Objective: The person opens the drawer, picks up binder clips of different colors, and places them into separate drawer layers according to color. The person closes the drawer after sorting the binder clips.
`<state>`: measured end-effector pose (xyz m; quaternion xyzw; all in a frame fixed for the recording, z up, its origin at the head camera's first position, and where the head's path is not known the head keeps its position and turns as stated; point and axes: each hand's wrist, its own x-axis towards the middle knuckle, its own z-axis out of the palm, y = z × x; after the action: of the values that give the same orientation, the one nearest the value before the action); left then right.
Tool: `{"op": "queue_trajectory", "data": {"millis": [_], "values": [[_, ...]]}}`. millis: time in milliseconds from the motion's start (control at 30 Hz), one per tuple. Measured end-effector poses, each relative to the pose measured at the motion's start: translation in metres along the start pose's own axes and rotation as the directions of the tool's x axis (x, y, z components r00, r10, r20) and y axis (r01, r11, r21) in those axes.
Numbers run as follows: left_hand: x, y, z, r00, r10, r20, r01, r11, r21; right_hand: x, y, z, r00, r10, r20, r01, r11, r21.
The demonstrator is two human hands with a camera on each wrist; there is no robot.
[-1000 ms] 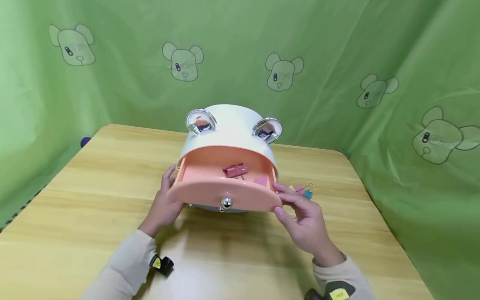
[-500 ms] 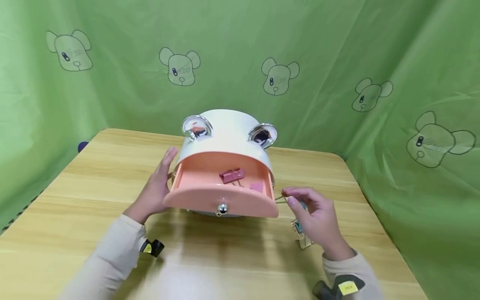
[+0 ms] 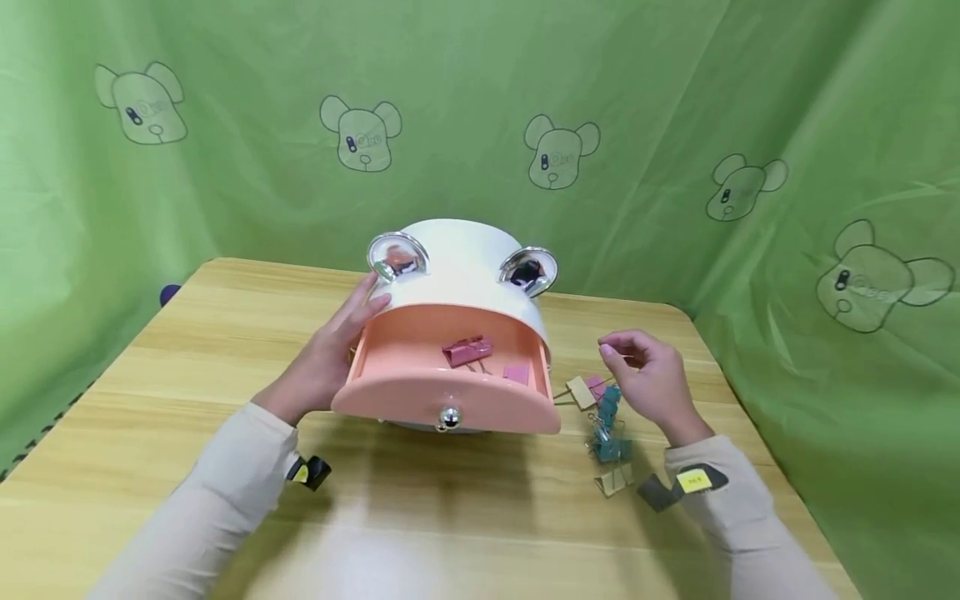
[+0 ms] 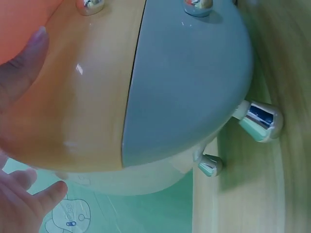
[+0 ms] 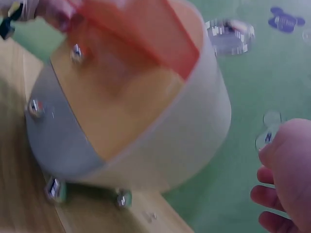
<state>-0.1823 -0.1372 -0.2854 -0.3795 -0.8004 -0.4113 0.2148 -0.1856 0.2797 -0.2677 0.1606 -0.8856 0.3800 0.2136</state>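
Note:
A white desktop drawer box [image 3: 457,271] with chrome ears stands mid-table, its top peach drawer [image 3: 405,396] pulled out. Inside lie a dark pink binder clip [image 3: 468,351] and a light pink one [image 3: 516,373]. My left hand [image 3: 318,362] touches the box's upper left side, fingers fairly straight; in the left wrist view its thumb [image 4: 24,65] lies across the front. To the right, my right hand [image 3: 651,379] hovers with loosely curled fingers, nothing visible in them. Below and left of it lie yellow binder clips [image 3: 581,392], teal ones [image 3: 613,451] and a pink one [image 3: 597,387].
Two lower drawer fronts, one orange [image 4: 97,97] and one grey-blue [image 4: 189,87], are closed, with chrome knobs. Chrome feet [image 4: 261,121] hold the box off the wooden table [image 3: 225,375]. A green curtain [image 3: 465,67] hangs behind and at the sides.
My right hand has left the drawer's right corner and moved right, past the clips. My left hand came off the box's side, then returned higher up. The drawer stays out.

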Motion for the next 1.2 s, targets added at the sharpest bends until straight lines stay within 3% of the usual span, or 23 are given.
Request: {"op": "queue_trajectory", "data": {"millis": [200,333,567,700,833,1067,1200], "values": [[0.013,-0.003,0.001,0.995,0.099,0.03,-0.099,0.995,-0.006,0.012,0.024,0.0,0.997,0.041,0.072,-0.034,0.994,-0.103],[0.018,-0.004,0.001,0.992,0.125,0.02,-0.125,0.992,0.026,0.017,0.037,0.003,0.988,0.091,0.124,-0.076,0.99,-0.121],[0.015,-0.002,0.003,0.998,0.068,0.008,-0.068,0.997,0.031,0.02,0.057,0.007,0.957,0.177,0.231,-0.133,0.972,-0.194],[0.012,-0.001,0.003,1.0,0.022,-0.014,-0.022,1.0,0.015,0.023,0.066,0.009,0.933,0.19,0.304,-0.122,0.966,-0.229],[0.011,-0.001,0.001,0.999,0.015,-0.04,-0.016,1.0,-0.005,0.026,0.071,0.012,0.904,0.208,0.374,-0.11,0.957,-0.267],[0.012,-0.005,0.004,0.999,0.014,-0.047,-0.016,0.999,-0.037,0.026,0.079,0.012,0.861,0.294,0.415,-0.155,0.929,-0.336],[0.015,-0.005,0.009,0.999,0.013,-0.042,-0.016,0.998,-0.059,0.024,0.088,0.008,0.826,0.372,0.424,-0.214,0.902,-0.374]]}}
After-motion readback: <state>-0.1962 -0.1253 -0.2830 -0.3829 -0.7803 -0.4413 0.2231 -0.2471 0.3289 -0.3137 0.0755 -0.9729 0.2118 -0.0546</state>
